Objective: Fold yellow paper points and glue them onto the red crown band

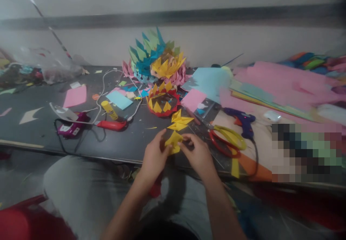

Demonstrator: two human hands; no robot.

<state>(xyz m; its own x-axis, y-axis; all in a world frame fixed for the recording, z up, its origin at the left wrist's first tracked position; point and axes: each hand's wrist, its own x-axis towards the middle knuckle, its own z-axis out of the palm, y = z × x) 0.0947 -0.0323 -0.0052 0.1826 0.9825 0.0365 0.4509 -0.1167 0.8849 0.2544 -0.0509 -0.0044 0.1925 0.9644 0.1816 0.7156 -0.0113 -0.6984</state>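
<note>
Between both hands, over the table's front edge, is a small piece of yellow paper (173, 143). My left hand (156, 148) pinches its left side, thumb in front. My right hand (195, 149) grips the right side between thumb and fingers. Just beyond the fingers lie folded yellow paper points (180, 120) on the dark tabletop. Farther back stands a red ring of folded paper with yellow points (163, 101). Scissors (227, 139) with red and yellow handles lie to the right of my right hand.
A purple glue gun (242, 119) lies right of the scissors. At left are a glue stick (109, 110), a red-handled tool (112, 125) with a cord and a purple power strip (71, 126). Folded paper crowns (151, 57) stand at the back; pink sheets (286, 81) cover the right.
</note>
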